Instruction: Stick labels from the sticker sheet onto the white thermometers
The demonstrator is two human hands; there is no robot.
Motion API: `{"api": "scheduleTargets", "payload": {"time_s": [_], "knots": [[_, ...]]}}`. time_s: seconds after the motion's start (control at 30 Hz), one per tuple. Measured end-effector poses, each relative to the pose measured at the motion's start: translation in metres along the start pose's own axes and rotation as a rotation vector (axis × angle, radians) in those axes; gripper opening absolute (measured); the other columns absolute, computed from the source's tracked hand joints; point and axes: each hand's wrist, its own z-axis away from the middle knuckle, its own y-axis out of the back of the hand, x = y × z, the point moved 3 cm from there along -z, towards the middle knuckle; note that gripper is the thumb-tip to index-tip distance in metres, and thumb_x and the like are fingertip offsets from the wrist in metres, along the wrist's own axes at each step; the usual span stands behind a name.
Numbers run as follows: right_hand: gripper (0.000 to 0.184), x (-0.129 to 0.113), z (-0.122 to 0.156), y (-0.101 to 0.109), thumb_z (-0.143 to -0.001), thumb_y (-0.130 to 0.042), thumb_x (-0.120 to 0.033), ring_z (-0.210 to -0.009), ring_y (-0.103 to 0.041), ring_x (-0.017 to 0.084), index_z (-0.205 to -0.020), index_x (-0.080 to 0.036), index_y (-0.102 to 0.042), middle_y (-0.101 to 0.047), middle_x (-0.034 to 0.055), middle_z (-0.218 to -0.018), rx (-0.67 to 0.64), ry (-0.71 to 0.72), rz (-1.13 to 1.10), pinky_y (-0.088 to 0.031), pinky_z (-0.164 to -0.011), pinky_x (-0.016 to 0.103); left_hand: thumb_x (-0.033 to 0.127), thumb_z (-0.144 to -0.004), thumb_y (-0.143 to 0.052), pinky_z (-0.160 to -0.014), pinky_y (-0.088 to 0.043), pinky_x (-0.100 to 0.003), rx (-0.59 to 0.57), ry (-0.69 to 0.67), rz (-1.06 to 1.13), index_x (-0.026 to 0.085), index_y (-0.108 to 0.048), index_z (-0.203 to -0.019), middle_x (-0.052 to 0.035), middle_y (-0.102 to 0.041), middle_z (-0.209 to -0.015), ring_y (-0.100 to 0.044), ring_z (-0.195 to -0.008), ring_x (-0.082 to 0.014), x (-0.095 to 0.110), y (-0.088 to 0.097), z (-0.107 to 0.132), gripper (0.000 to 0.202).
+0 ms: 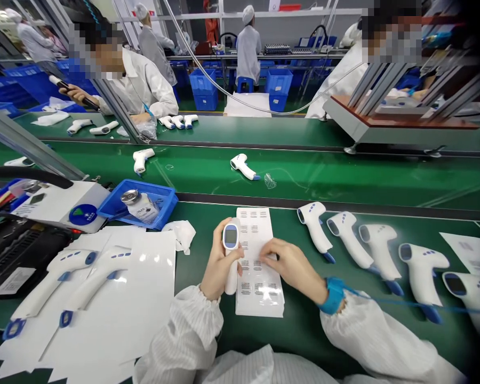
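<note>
My left hand [216, 266] is wrapped round a white infrared thermometer [231, 240], its small grey screen facing up. The thermometer is held upright at the left edge of a white sheet of printed labels [260, 305]. Over the middle of that sheet, my right hand [290, 264] has its thumb and fingertips drawn together at the labels. Whatever the fingertips pinch is too small to make out. A blue wrist strap [333, 295] with a cord circles my right wrist.
Several thermometers [314, 229] lie in a row at right. Two more thermometers [100, 277] rest on white papers [144, 320] at left. A blue tray [170, 200] holds a bottle. Beyond runs a green conveyor [200, 165] carrying thermometers. Co-workers [152, 90] sit across.
</note>
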Motion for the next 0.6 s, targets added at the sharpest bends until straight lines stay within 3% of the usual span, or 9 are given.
{"api": "scheduleTargets", "payload": {"time_s": [0.17, 0.3, 0.6], "knots": [[0.010, 0.017, 0.017, -0.024, -0.085, -0.064, -0.024, -0.095, -0.062, 0.027, -0.090, -0.028, -0.072, -0.069, 0.0050, -0.101, 0.145, -0.003, 0.009, -0.053, -0.080, 0.045, 0.032, -0.086, -0.061, -0.038, -0.042, -0.017, -0.019, 0.072, 0.077, 0.037, -0.018, -0.145, 0.0064, -0.051, -0.070, -0.043, -0.044, -0.0065, -0.031, -0.010, -0.003, 0.073], [0.015, 0.017, 0.013, -0.029, -0.087, -0.060, -0.022, -0.093, -0.063, 0.026, -0.086, -0.028, -0.073, -0.070, 0.0042, -0.099, 0.126, 0.017, -0.065, -0.054, -0.079, 0.044, 0.033, -0.088, -0.058, -0.038, -0.041, -0.017, -0.005, 0.044, 0.017, 0.033, -0.017, -0.147, 0.0075, -0.048, -0.064, -0.041, -0.042, -0.0067, -0.039, -0.014, -0.014, 0.071], [0.013, 0.013, -0.002, -0.029, -0.084, -0.060, -0.018, -0.092, -0.062, 0.024, -0.077, -0.025, -0.069, -0.070, 0.0037, -0.096, 0.068, -0.056, -0.103, -0.050, -0.083, 0.041, 0.024, -0.087, -0.055, -0.037, -0.038, -0.019, 0.028, -0.010, -0.065, 0.033, -0.024, -0.143, -0.0017, -0.060, -0.097, -0.041, -0.040, -0.0035, -0.035, -0.019, -0.028, 0.065]]}}
